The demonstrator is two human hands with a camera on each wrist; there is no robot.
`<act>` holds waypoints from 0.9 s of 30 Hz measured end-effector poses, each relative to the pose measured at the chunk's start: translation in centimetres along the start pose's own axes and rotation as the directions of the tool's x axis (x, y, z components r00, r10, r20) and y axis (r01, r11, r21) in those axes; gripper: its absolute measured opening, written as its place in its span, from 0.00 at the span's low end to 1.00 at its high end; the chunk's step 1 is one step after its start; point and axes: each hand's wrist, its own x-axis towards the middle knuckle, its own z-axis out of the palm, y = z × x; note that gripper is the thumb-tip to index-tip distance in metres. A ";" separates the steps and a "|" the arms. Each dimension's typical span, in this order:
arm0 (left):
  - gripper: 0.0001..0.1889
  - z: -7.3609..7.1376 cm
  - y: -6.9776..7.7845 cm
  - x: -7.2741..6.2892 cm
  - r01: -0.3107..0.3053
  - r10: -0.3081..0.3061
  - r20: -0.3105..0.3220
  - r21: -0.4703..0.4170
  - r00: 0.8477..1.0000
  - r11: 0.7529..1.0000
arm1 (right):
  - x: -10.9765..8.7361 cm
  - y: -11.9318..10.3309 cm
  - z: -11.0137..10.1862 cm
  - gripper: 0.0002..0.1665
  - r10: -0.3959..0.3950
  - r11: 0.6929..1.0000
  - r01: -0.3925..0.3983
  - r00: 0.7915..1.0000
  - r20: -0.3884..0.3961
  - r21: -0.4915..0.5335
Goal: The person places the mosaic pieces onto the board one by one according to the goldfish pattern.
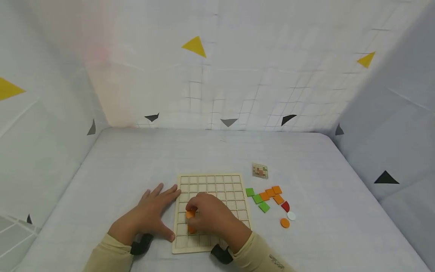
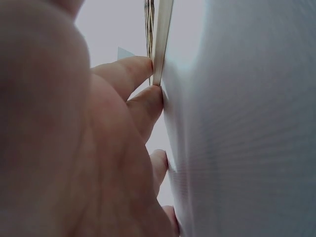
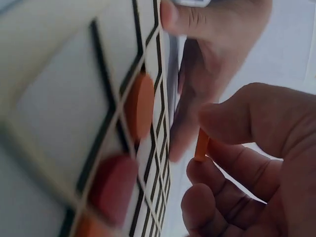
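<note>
A pale wooden grid board (image 1: 227, 187) lies flat on the table. My left hand (image 1: 149, 215) lies along its left side with fingers spread, thumb and fingertips right at the edge; the left wrist view shows fingers (image 2: 145, 106) against that edge. Over the board's lower left, my right hand (image 1: 214, 215) pinches a thin orange tile (image 3: 201, 144) between thumb and fingers, close above the squares. In the right wrist view, an orange piece (image 3: 142, 106) and a red piece (image 3: 116, 185) sit on the grid, partly hidden from the head view by my right hand.
Right of the board lie green square tiles (image 1: 258, 198), orange square tiles (image 1: 270, 192), a red quarter piece (image 1: 286, 206), a white disc (image 1: 291, 215) and an orange disc (image 1: 285, 223). A small pattern card (image 1: 259, 170) lies behind them. White sheets wall the table.
</note>
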 end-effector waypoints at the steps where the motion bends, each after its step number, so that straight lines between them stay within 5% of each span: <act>1: 0.71 0.0 0.0 0.0 -0.003 0.003 -0.001 0.000 1.000 1.000 | 0.1 -0.3 0.1 0.16 -0.009 1.000 0.009 1.000 0.004 -0.030; 10: 0.70 -0.1 0.2 0.0 -0.011 0.011 0.004 0.000 1.000 1.000 | 1.0 -1.5 1.8 0.10 -0.040 0.952 0.051 0.998 0.045 -0.301; 16: 0.70 -0.1 0.3 0.1 -0.010 0.010 0.004 0.007 1.000 1.000 | 1.1 -1.8 1.9 0.10 -0.044 0.946 0.048 0.999 0.019 -0.320; 27: 0.71 -0.2 0.5 0.0 0.009 -0.009 0.012 0.005 1.000 1.000 | 1.2 -2.2 2.0 0.16 0.062 0.943 -0.064 0.998 -0.018 -0.325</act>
